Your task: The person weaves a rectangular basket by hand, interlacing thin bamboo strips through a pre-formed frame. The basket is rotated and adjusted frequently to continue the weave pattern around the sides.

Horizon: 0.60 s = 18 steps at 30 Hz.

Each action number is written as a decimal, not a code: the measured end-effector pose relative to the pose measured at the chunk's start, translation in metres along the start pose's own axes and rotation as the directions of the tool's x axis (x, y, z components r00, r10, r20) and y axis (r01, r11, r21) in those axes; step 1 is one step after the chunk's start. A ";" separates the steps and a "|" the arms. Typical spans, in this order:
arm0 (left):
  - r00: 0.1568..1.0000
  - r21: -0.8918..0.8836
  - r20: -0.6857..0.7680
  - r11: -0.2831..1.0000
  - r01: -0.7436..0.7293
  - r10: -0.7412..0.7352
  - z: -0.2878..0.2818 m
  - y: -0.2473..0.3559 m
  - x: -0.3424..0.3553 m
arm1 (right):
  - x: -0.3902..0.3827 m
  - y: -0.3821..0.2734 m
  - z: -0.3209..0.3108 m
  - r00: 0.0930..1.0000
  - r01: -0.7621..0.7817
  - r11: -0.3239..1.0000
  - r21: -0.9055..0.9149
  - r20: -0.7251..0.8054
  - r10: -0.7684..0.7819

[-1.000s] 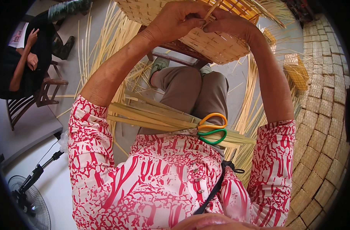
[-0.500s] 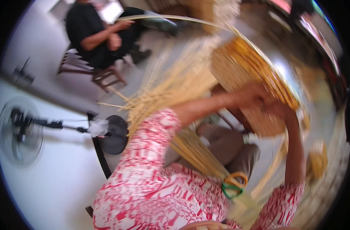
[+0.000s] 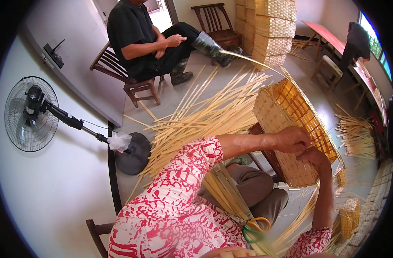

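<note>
A rectangular woven bamboo basket (image 3: 269, 114) lies tilted in front of me, its yellowish inside facing right. My left hand (image 3: 293, 139) is closed at the basket's near rim, fingers bent down over the edge. Just below it, my right hand (image 3: 315, 157) pinches the same rim, thumb and fingers together. The two hands nearly touch, and any thin strip between their fingertips is hidden. A long pale strip (image 3: 252, 59) sticks out from the basket's far corner toward the left. Under the basket is a dark wooden stool (image 3: 271, 160).
Scissors with orange and green handles (image 3: 257, 228) lie by my lap near a bundle of strips (image 3: 226, 187). Loose bamboo strips (image 3: 205, 109) cover the floor ahead. A standing fan (image 3: 33, 114) is at left. One person (image 3: 132, 38) sits ahead; another (image 3: 355, 41) bends at far right.
The view has shifted and sharpened, so the basket and hands appear lower in the picture. Both hands stay together at the basket's rim.
</note>
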<state>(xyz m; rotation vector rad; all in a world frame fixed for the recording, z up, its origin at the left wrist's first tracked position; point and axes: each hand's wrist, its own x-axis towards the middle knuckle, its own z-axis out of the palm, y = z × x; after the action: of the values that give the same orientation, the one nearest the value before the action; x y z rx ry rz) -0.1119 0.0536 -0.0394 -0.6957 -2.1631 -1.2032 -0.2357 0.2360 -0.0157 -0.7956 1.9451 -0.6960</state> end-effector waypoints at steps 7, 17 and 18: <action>1.000 0.033 -0.017 0.999 -0.013 0.014 0.005 -0.009 -0.003 | -0.002 0.009 0.003 0.999 -0.030 0.979 0.201 0.017 0.027; 0.999 0.026 -0.008 0.998 0.050 -0.050 0.010 -0.009 -0.005 | -0.008 -0.005 0.009 0.997 0.003 0.999 0.037 -0.075 0.000; 0.999 0.029 -0.015 0.999 0.046 -0.045 0.009 -0.009 -0.005 | -0.011 -0.010 0.010 0.998 -0.013 0.997 0.079 -0.065 0.018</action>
<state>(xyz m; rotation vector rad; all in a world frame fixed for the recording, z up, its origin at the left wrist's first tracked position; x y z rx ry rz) -0.1165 0.0571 -0.0517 -0.6268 -2.1916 -1.1931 -0.2200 0.2364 -0.0071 -0.7164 1.9685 -0.7932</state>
